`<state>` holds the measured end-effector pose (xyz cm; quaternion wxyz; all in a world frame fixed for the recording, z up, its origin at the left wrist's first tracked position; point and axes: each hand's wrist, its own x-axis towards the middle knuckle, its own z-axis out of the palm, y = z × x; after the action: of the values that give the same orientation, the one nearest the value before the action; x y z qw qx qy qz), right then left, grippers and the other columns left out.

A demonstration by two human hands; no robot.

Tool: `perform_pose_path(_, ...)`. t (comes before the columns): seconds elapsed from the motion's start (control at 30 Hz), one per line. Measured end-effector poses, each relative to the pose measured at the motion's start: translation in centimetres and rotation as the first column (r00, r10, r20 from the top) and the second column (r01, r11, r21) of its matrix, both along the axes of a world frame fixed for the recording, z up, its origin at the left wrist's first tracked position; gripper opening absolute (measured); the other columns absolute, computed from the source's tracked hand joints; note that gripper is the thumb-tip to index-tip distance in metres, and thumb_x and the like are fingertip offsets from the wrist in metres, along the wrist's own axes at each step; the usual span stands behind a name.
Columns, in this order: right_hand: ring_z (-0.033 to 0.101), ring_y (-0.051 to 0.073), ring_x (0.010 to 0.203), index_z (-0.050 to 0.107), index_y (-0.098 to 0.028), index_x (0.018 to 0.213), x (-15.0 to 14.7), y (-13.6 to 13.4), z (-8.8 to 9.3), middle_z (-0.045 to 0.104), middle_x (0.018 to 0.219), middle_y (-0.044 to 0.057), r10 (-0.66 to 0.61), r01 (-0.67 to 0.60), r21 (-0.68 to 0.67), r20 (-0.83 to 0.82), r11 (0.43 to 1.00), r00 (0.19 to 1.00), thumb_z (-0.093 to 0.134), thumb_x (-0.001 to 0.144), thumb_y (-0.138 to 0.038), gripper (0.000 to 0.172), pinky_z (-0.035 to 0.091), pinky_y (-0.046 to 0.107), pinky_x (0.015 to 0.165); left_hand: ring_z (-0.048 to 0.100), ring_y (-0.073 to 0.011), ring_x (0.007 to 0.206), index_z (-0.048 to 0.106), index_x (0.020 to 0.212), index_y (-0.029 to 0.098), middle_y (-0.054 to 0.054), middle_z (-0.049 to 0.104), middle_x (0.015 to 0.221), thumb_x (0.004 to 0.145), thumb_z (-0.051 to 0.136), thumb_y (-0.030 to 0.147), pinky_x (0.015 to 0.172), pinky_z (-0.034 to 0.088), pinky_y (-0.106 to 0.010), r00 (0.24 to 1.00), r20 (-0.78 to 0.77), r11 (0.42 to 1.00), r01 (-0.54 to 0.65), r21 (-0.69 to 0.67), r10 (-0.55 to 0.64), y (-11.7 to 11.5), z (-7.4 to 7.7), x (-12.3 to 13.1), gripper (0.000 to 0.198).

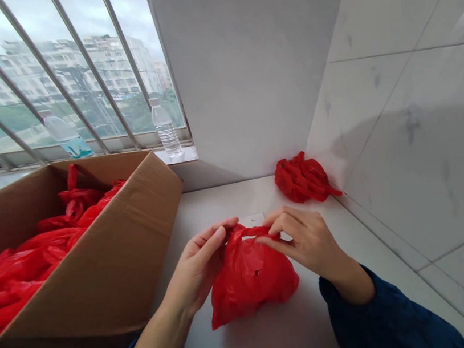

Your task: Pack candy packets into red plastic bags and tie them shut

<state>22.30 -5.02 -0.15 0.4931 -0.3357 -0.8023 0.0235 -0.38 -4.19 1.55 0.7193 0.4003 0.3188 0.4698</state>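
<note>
A filled red plastic bag (255, 280) rests on the white surface in front of me, with a small tear in its front. My left hand (205, 258) grips the bag's gathered top at the left, thumb and fingers closing on the plastic. On the other side, my right hand (301, 239) pinches a twisted strip of the bag's top between thumb and fingers. A gap shows under that strip, between the two hands. Just behind the bag lies a small white object (253, 220), partly hidden by it.
An open cardboard box (138, 245) at the left holds several red plastic bags (47, 246). A crumpled red bag (304, 178) lies in the far corner by the tiled wall (421, 141). Two clear bottles, one plain (165, 128) and one labelled (66, 134), stand at the barred window.
</note>
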Motion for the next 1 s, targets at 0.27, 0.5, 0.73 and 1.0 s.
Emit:
perform_pose_path(0.27,0.053,0.013,0.059,0.053,-0.021,0.069,5.1,-1.1,1.3,0.060,0.067,-0.002,0.133,-0.076,-0.405,0.115,0.911,0.984,0.066,0.094,-0.041,0.034,0.037,0.026,0.052,0.066,-0.0081,0.074,0.075,0.099,0.019,-0.002,0.071,0.080,0.088,0.058,0.005,0.079,0.056,-0.020,0.888,0.129,0.889,-0.413,-0.197,0.441,3.5,-0.3,-1.4,0.024)
perform_pose_path(0.5,0.057,0.014,0.067,0.057,-0.021,0.074,4.0,0.1,1.2,0.066,0.079,0.000,0.189,-0.196,-0.573,-0.072,0.796,0.979,0.067,0.092,-0.043,0.030,0.041,0.025,0.056,0.066,-0.0099,0.089,0.074,0.108,0.021,-0.002,0.072,0.095,0.088,0.062,0.015,0.091,0.054,-0.023,0.920,0.078,0.917,-0.390,0.085,0.384,3.3,-0.5,-1.6,0.023)
perform_pose_path(0.73,0.060,0.013,0.067,0.054,-0.021,0.085,-3.0,2.0,-1.0,0.068,0.091,0.002,0.246,-0.595,-0.535,-0.585,0.600,0.773,0.064,0.093,-0.049,0.031,0.047,0.025,0.059,0.064,-0.0213,0.108,0.061,0.132,0.027,-0.007,0.069,0.116,0.095,0.062,0.029,0.094,0.051,-0.031,0.937,-0.310,0.853,0.024,0.521,0.163,-1.1,-0.1,0.0,0.037)
perform_pose_path(1.0,0.065,0.015,0.073,0.055,-0.021,0.091,-2.9,2.0,-1.4,0.066,0.083,0.001,0.160,-0.613,-0.502,-0.680,0.610,0.716,0.063,0.093,-0.054,0.034,0.054,0.029,0.068,0.062,-0.0268,0.105,0.063,0.121,0.021,-0.010,0.067,0.109,0.081,0.076,0.033,0.094,0.047,-0.039,0.697,-0.623,0.737,0.202,0.645,0.354,2.3,-4.9,1.2,0.044)
